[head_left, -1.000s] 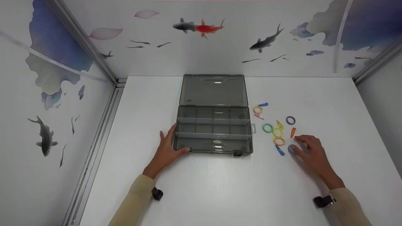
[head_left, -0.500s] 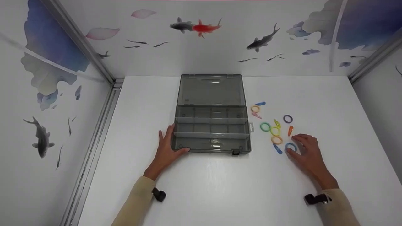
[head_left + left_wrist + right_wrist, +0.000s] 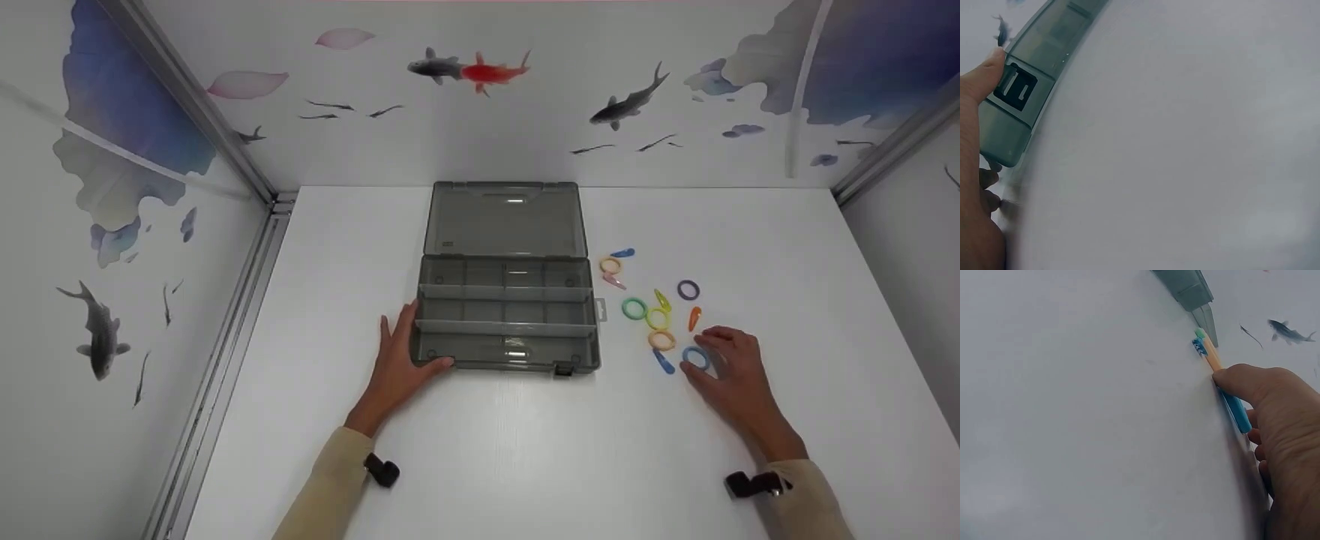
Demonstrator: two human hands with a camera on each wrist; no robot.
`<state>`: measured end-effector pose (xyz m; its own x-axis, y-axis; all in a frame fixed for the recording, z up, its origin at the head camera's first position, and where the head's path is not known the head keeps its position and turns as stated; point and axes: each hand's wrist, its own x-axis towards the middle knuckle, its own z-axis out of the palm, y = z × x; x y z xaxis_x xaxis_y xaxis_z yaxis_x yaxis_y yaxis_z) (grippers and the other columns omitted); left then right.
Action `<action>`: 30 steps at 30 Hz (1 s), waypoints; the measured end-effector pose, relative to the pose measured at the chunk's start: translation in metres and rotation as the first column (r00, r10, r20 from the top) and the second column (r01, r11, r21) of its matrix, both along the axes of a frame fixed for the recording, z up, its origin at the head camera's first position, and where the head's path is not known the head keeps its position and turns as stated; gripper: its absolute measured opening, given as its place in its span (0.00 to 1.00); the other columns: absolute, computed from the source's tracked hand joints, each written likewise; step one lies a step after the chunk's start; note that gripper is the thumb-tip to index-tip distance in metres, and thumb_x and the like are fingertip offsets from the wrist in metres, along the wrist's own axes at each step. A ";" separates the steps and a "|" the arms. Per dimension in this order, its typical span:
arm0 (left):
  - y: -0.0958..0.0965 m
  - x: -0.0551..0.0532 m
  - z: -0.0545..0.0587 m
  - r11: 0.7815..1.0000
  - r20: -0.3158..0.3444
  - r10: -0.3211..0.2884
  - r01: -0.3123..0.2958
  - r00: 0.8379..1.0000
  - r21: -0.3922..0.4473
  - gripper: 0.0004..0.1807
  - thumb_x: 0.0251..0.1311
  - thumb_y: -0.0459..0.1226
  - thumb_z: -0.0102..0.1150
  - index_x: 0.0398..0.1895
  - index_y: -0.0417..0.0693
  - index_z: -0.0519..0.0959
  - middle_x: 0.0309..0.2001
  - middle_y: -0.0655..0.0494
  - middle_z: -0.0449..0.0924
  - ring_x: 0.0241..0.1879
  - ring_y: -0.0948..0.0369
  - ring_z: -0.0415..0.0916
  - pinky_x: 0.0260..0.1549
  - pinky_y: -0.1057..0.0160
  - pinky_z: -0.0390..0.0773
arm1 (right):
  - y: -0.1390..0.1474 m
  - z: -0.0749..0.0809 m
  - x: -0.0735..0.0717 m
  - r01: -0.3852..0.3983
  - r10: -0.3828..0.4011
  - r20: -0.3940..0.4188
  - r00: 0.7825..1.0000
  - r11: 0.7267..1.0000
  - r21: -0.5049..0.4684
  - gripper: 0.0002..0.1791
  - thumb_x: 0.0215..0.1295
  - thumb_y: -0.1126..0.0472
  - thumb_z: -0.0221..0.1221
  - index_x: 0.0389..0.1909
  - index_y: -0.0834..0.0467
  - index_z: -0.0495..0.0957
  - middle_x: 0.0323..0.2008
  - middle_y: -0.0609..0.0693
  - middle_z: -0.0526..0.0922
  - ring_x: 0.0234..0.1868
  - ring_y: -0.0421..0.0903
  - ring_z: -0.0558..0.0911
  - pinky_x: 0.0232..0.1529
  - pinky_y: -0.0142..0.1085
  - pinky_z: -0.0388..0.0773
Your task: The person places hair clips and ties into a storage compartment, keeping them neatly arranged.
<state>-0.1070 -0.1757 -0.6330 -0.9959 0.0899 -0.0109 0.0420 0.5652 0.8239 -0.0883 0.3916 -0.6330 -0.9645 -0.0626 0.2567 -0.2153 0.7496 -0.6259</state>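
A grey see-through compartment box (image 3: 510, 367) lies on the table with its lid (image 3: 506, 221) tipped back. My left hand (image 3: 394, 375) grips its front left corner, thumb on the front edge and fingers along the left side. In the left wrist view the thumb lies beside a dark latch (image 3: 1016, 87). To the right of the box, my right hand (image 3: 739, 382) is around a blue ring (image 3: 696, 358), thumb and fingertips spread on either side of it. The right wrist view shows the thumb at the blue ring's (image 3: 1234, 410) edge; whether it touches is unclear.
Near the right hand lie an orange hair clip (image 3: 695, 319), a blue clip (image 3: 664, 361), an orange ring (image 3: 661, 340), a yellow ring (image 3: 658, 319), a green ring (image 3: 634, 308) and a purple ring (image 3: 688, 290). White walls (image 3: 510, 157) border the table.
The right thumb has shifted off the blue ring, which now shows whole between thumb and fingers. The left hand stays at the box corner. The head view has shifted slightly.
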 end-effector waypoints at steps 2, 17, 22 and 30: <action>0.000 0.000 0.000 1.000 0.000 0.003 -0.003 1.000 -0.007 0.66 0.60 0.63 0.79 0.93 0.61 0.47 0.91 0.45 0.44 0.87 0.34 0.21 0.78 0.22 0.45 | 0.000 0.000 0.001 -0.001 0.001 -0.003 1.000 1.000 0.003 0.27 0.63 0.68 0.78 0.62 0.66 0.83 0.66 0.64 0.74 0.69 0.63 0.68 0.64 0.12 0.52; 0.006 -0.001 0.000 0.999 -0.013 -0.028 0.027 1.000 -0.017 0.68 0.58 0.65 0.79 0.93 0.60 0.47 0.90 0.44 0.44 0.87 0.33 0.22 0.78 0.22 0.47 | 0.013 0.003 0.009 -0.003 0.003 0.023 1.000 1.000 -0.017 0.23 0.63 0.69 0.78 0.56 0.65 0.83 0.68 0.62 0.75 0.71 0.63 0.69 0.65 0.11 0.52; 0.005 -0.002 -0.002 0.999 -0.029 -0.043 0.042 0.999 -0.026 0.70 0.57 0.67 0.79 0.93 0.60 0.46 0.90 0.44 0.43 0.86 0.32 0.21 0.78 0.22 0.47 | 0.011 0.006 0.007 0.005 -0.004 0.013 1.000 0.999 -0.041 0.19 0.63 0.69 0.78 0.52 0.64 0.84 0.66 0.61 0.77 0.69 0.58 0.69 0.65 0.12 0.54; 0.000 0.000 -0.003 1.000 -0.004 -0.018 0.018 1.000 -0.021 0.69 0.57 0.65 0.80 0.93 0.63 0.45 0.91 0.46 0.42 0.87 0.34 0.20 0.77 0.21 0.47 | 0.000 0.014 -0.015 -0.095 0.090 -0.132 0.987 0.995 -0.028 0.21 0.55 0.76 0.79 0.50 0.69 0.85 0.61 0.67 0.80 0.65 0.45 0.73 0.60 0.12 0.65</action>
